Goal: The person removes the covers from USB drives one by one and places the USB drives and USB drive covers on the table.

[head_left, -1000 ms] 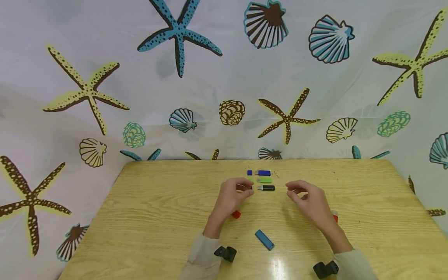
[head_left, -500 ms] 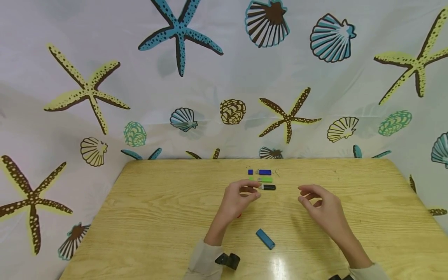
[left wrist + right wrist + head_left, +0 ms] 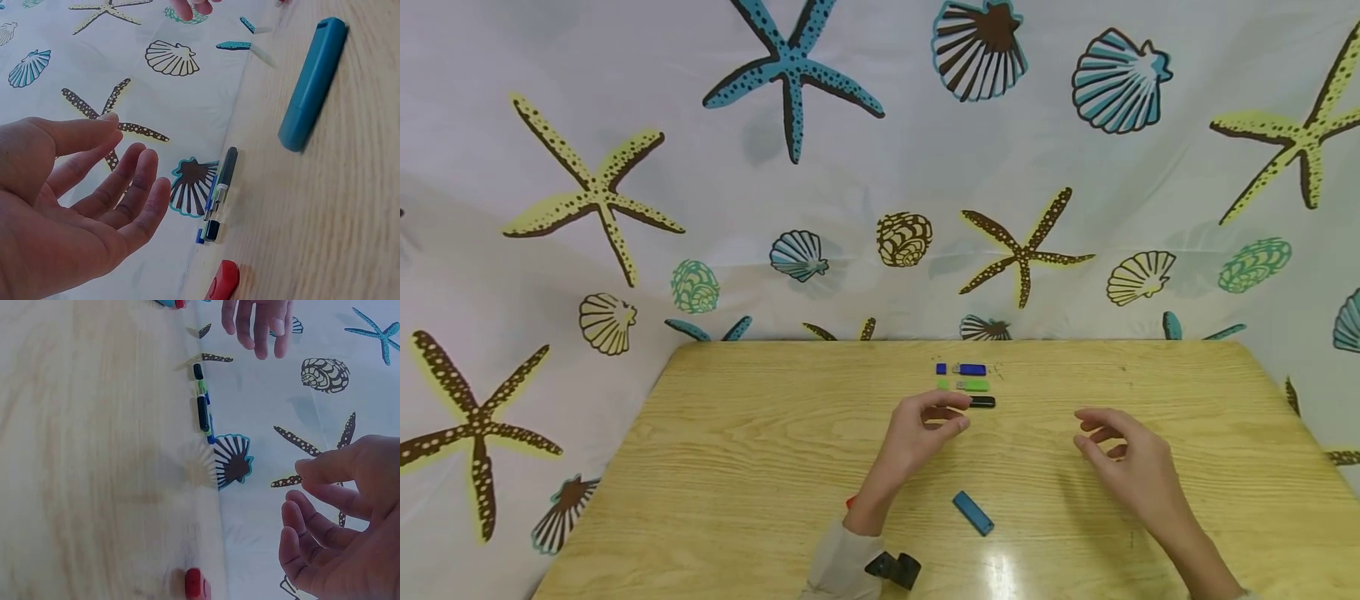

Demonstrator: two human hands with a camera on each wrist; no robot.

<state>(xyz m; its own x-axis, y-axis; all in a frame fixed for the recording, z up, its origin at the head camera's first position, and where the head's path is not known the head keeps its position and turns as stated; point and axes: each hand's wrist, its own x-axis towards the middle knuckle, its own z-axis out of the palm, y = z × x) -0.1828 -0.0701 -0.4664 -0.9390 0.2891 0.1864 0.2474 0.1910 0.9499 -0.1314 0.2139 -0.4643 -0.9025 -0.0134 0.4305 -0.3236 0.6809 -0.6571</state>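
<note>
In the head view my left hand (image 3: 925, 433) hovers above the table with fingers loosely bent and a gap between thumb and forefinger. It holds nothing and partly covers the black USB stick (image 3: 982, 402). My right hand (image 3: 1129, 471), farther right, is likewise loosely bent around nothing. Behind the left hand lie a green USB stick (image 3: 976, 386) with its green cap (image 3: 943, 385), and a blue one (image 3: 973, 370) with its blue cap (image 3: 941, 368). The black cap (image 3: 212, 230) shows in the left wrist view. Nearer me lies a teal USB stick (image 3: 973, 512).
A red piece (image 3: 851, 502) peeks out beside the left forearm. The right wrist view shows another red piece (image 3: 195, 584) low in the frame. The wooden table (image 3: 737, 450) meets a white cloth (image 3: 850, 183) printed with shells and starfish at its far edge.
My right hand has drawn away to the right and slightly toward me. The left hand has shifted a little right, over part of the black USB stick. The teal USB stick stays put.
</note>
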